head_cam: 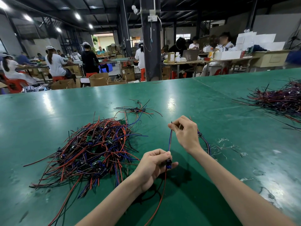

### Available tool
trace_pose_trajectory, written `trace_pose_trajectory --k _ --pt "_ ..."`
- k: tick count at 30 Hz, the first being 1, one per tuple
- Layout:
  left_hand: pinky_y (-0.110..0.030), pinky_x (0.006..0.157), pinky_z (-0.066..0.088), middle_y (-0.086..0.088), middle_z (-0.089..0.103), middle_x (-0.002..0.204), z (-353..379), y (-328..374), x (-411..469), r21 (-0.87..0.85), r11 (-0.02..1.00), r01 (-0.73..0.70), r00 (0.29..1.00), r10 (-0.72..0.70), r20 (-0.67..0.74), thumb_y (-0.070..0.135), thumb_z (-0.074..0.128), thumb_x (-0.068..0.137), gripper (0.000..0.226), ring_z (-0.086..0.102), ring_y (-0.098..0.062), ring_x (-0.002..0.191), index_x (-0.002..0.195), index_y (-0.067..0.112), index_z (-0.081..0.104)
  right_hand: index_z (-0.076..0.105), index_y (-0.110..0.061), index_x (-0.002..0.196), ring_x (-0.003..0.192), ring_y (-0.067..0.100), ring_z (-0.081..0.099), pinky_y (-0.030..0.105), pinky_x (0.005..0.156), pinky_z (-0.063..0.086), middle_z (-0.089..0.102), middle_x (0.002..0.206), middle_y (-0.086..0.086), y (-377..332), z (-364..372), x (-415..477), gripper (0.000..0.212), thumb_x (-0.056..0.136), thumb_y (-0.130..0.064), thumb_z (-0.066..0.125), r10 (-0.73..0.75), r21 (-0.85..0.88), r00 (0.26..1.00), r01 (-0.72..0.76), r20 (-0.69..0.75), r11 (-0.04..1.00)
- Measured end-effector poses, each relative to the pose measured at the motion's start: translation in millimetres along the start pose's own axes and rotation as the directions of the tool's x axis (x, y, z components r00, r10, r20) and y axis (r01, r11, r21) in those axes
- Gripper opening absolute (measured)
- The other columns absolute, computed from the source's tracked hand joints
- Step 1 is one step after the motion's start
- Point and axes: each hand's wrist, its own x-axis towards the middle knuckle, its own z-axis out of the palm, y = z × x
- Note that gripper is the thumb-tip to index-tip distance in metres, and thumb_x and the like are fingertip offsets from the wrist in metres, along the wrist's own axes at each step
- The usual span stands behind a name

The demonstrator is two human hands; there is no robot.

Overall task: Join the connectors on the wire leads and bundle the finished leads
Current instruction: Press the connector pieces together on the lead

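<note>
lead (169, 141): probably light, limp, slippery; best gripped at the ends | left hand (154, 163): fingers pinch its module end, right of pile (91, 149) | right hand (185, 134): fingers pinch its tip

View from a head-worn wide-angle camera, facing forward and down over the green surface (65, 108). The left hand (153, 163) and right hand (185, 132) lie close, at lower centre. The workshop hall (114, 51) fills the distant upper third.
</note>
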Motion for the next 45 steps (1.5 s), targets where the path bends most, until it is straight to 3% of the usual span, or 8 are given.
trace_pose_trajectory --k 4,10,19,21,28,34,40,45 --pt "-0.037 0.073 0.059 -0.009 0.052 0.061 -1 1 0 0.052 0.997 0.051 0.999 -0.051 -0.016 -0.002 0.056 0.089 0.031 0.051 -0.012 0.050 0.059 0.001 0.052 0.064 -0.008 0.064 0.055 0.003 0.044 0.014 0.056 0.033 0.050 0.062 -0.011 -7 -2 2 0.018 0.078 -0.009 0.076 0.060 0.105 0.998 -0.059 -0.009 0.993" --pt "-0.043 0.076 0.059 -0.010 0.052 0.059 -1 5 0 0.082 0.990 0.111 0.992 -0.106 -0.066 -0.005 0.055 0.089 0.028 0.057 -0.018 0.048 0.062 0.001 0.049 0.063 -0.014 0.062 0.050 0.004 0.036 0.016 0.052 0.032 0.051 0.055 -0.007 -20 -11 8 0.022 0.080 -0.012 0.075 0.271 0.382 0.961 -0.267 0.044 0.885" --pt "-0.040 0.073 0.060 -0.010 0.054 0.054 1 3 -1 0.092 0.991 0.100 0.995 -0.096 -0.042 -0.005 0.056 0.089 0.032 0.058 -0.018 0.049 0.058 0.001 0.049 0.062 -0.006 0.063 0.035 0.004 0.030 0.015 0.040 0.029 0.049 0.047 -0.004 -26 -23 20 0.020 0.082 -0.009 0.068 0.561 0.618 0.710 -0.681 0.426 0.393" --pt "-0.040 0.076 0.059 -0.010 0.055 0.054 1 1 -2 0.112 0.990 0.087 0.996 -0.085 -0.021 -0.003 0.056 0.088 0.031 0.058 -0.016 0.049 0.059 0.001 0.050 0.061 -0.006 0.064 0.033 0.005 0.030 0.014 0.039 0.026 0.045 0.044 -0.005 -24 -21 19 0.020 0.083 -0.010 0.066 0.579 0.597 0.669 -0.721 0.466 0.352" --pt "-0.038 0.070 0.060 -0.011 0.056 0.058 4 -3 -5 0.054 0.998 0.031 1.000 -0.030 -0.005 0.000 0.058 0.088 0.031 0.061 -0.018 0.056 0.058 0.002 0.056 0.061 -0.007 0.075 0.038 0.004 0.033 0.015 0.035 0.024 0.044 0.060 -0.002 -19 -17 13 0.017 0.085 -0.019 0.068 0.503 0.545 0.686 -0.726 0.526 0.420" --pt "-0.032 0.065 0.059 -0.015 0.056 0.061 2 7 -6 -0.012 0.998 -0.067 0.995 0.066 -0.070 0.000 0.057 0.088 0.026 0.060 -0.020 0.057 0.062 -0.002 0.055 0.068 -0.003 0.094 0.045 0.005 0.032 0.015 0.039 0.030 0.045 0.063 -0.004 -21 -21 6 0.044 0.072 -0.042 0.065 0.414 0.321 0.532 -0.818 0.739 0.478" --pt "-0.035 0.066 0.059 -0.014 0.054 0.064 1 10 -6 0.005 0.996 -0.092 0.991 0.092 -0.099 0.000 0.057 0.088 0.023 0.056 -0.019 0.061 0.066 -0.001 0.053 0.077 -0.008 0.081 0.049 0.006 0.028 0.019 0.050 0.020 0.037 0.059 -0.004 -19 -21 -2 0.031 0.069 -0.036 0.073 0.251 0.192 0.424 -0.761 0.870 0.620" --pt "-0.036 0.068 0.060 -0.013 0.051 0.064 1 9 -6 0.024 0.996 -0.081 0.991 0.083 -0.102 0.001 0.057 0.088 0.023 0.056 -0.019 0.059 0.066 0.001 0.051 0.077 -0.009 0.074 0.047 0.004 0.037 0.016 0.047 0.029 0.048 0.052 -0.007 -20 -16 -6 0.024 0.062 -0.030 0.080 0.256 0.209 0.474 -0.725 0.843 0.656"
